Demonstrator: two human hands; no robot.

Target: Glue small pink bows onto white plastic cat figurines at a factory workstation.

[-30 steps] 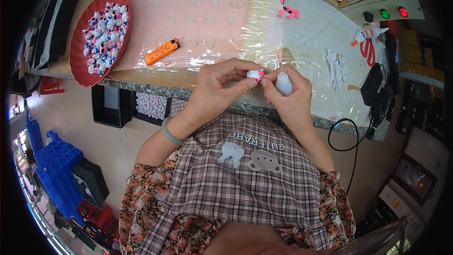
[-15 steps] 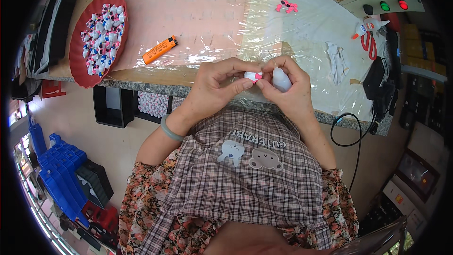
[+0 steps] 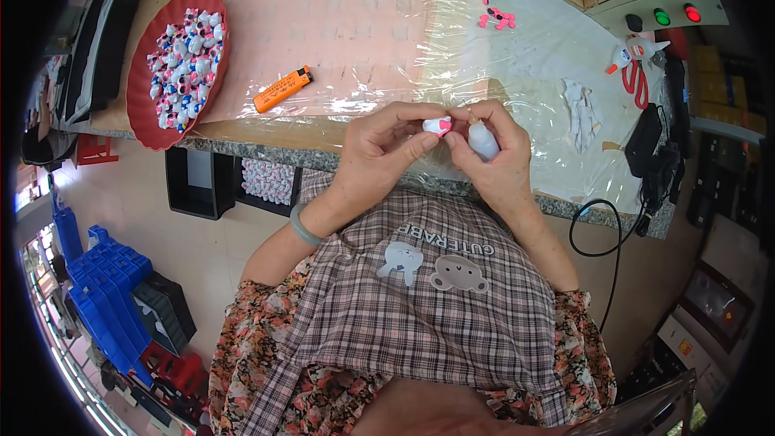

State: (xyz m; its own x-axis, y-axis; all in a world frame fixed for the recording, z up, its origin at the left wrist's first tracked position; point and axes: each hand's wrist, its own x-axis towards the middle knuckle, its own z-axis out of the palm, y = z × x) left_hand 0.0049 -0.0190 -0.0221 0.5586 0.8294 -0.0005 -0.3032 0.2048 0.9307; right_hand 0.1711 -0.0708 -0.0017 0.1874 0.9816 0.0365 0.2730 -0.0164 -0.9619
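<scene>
Between the fingertips of my left hand (image 3: 383, 141) is a small white figurine (image 3: 436, 125) with a pink patch on it. My right hand (image 3: 500, 149) grips a small translucent squeeze bottle (image 3: 483, 141) against the palm, its narrow tip pointing up. The right thumb and forefinger reach close to the figurine; I cannot tell whether they touch it. Both hands are close together over the table's front edge. Beyond them lies an orange lighter (image 3: 282, 90). Pink bow-shaped pieces with dark spots (image 3: 497, 18) rest farther back on the plastic-covered table.
A red scalloped bowl (image 3: 139, 105) full of white, pink and blue figurines stands at left. Glue bottles (image 3: 638, 50), red-handled scissors (image 3: 635, 85) and a crumpled white cloth (image 3: 581, 113) lie at right. Below the edge is a black tray (image 3: 269, 182) of small pieces. A black cable (image 3: 617, 258) hangs at right.
The whole view has shifted slightly, showing more figurines along the far edge. My hands keep the same hold, with the figurine turned a little.
</scene>
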